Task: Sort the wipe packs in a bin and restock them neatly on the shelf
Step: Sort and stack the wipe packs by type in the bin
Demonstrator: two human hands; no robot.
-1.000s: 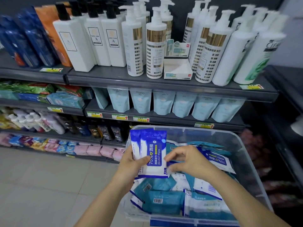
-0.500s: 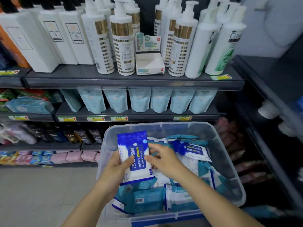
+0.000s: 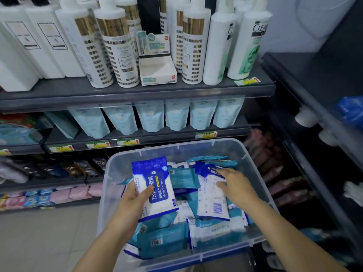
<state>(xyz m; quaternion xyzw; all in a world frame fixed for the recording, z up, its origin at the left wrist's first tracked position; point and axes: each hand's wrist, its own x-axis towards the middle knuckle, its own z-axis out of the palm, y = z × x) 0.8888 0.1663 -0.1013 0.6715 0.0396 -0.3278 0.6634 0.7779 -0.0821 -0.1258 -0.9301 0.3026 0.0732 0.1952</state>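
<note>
over the left side of the bin (image 3: 196,149), the left hand (image 3: 135,201) grips a blue-and-white alcohol wipe pack (image 3: 155,185) upright, thumb across its face and fingers behind it. whether a second pack hides behind it cannot be told. the right hand (image 3: 235,185) lies with fingers stretched out on a matching pack (image 3: 212,201), which rests back side up, barcode showing, near the middle of the bin towards its right wall. that hand is not closed round it yet.

the step looks like gathering like with like. to do it well, the right hand should probably pinch the matching pack by its top edge, turn it print side forward, and square it behind the held one so the edges line up. the soft wrappers will likely slide on each other, so the left thumb needs firm pressure.

counted: two blue-and-white packs are under the hands, with bits of a few more showing among the pile. at least four teal packs (image 3: 163,240) show, scattered from the near edge to the far wall. on the shelf (image 3: 176,135) behind the bin stand six pale pouches (image 3: 150,116) in a row, with one more turned sideways at the left end.
</note>
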